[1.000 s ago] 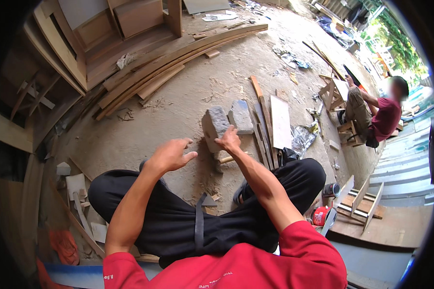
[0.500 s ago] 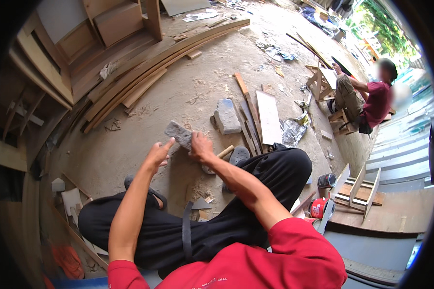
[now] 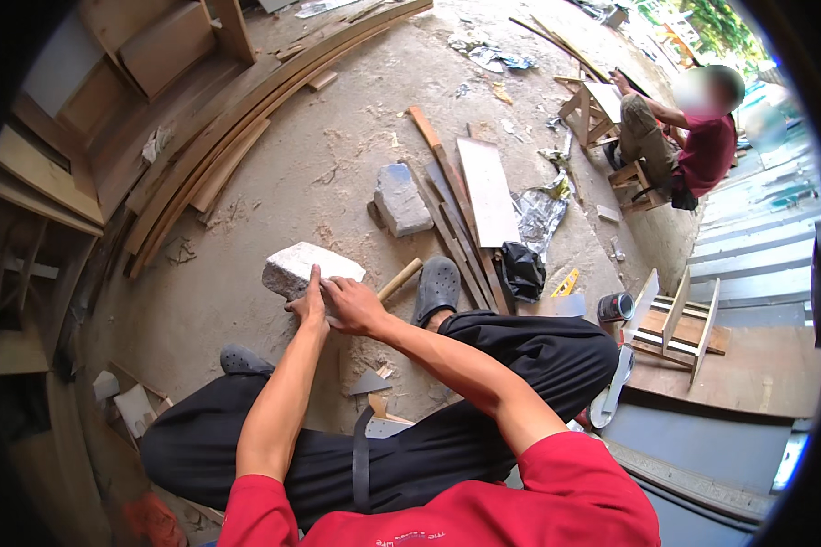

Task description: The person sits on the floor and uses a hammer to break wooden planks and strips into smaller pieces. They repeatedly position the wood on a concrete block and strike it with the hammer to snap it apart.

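A rough block of concrete or stone (image 3: 312, 264), pale on top and grey on its side, is held out in front of me. My left hand (image 3: 310, 304) grips its near edge with the thumb along the top, the other fingers partly hidden. Beside it, my right hand (image 3: 354, 306) closes on the block's near right corner. A round wooden handle (image 3: 400, 280) shows just past my right hand; whatever it belongs to is hidden. On the floor farther off lies a second grey block (image 3: 402, 201).
Long planks (image 3: 246, 123) lie at the left by a wooden cabinet (image 3: 146, 82). Wood strips and a white board (image 3: 486, 191) lie ahead, with a black bag (image 3: 521, 272) near my right clog (image 3: 438, 284). A can (image 3: 616, 307) stands right. Another person (image 3: 702, 150) sits working at far right.
The block has turned so its broad pale face shows upward. My left hand, fingers loose beside it before, now grips it. The view has shifted slightly.
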The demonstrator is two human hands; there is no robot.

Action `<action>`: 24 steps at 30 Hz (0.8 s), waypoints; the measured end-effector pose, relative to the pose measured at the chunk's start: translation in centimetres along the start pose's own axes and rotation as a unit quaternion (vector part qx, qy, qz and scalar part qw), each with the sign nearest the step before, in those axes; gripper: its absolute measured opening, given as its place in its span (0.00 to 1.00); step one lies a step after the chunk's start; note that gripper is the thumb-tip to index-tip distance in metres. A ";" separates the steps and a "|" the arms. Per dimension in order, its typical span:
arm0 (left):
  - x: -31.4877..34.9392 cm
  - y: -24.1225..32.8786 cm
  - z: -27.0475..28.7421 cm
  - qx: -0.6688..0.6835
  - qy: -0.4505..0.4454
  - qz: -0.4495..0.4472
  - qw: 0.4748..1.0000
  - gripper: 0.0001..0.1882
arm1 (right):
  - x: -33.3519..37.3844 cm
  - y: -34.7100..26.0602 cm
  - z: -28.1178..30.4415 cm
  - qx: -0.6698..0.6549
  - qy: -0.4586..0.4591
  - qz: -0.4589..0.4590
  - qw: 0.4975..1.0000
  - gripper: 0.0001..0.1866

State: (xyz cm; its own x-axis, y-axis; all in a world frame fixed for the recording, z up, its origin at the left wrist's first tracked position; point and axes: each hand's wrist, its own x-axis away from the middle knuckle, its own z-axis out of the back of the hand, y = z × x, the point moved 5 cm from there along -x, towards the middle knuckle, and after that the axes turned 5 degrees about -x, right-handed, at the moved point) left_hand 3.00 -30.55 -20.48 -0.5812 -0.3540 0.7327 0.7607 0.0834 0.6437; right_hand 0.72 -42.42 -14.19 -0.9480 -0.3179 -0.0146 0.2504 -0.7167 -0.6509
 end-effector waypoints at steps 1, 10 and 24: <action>0.7 0.0 0.3 -0.018 0.040 -0.006 0.999 0.76 | 0.6 0.4 -0.1 -0.031 0.019 0.025 0.999 0.36; -3.5 -2.5 3.7 0.051 0.036 0.025 0.998 0.60 | 5.5 13.7 0.0 0.035 -0.031 -0.176 0.983 0.21; -4.8 -2.8 9.5 0.026 0.010 -0.008 1.000 0.48 | 1.9 20.1 -5.0 0.282 -0.081 -0.109 0.950 0.27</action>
State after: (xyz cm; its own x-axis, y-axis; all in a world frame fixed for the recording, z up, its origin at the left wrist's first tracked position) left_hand 0.91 -20.19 -23.65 -0.5866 -0.3751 0.7177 0.7352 0.1249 0.6662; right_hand 2.98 -54.27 -31.11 -0.9584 -0.1819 0.2200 0.1596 -0.9804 -0.1152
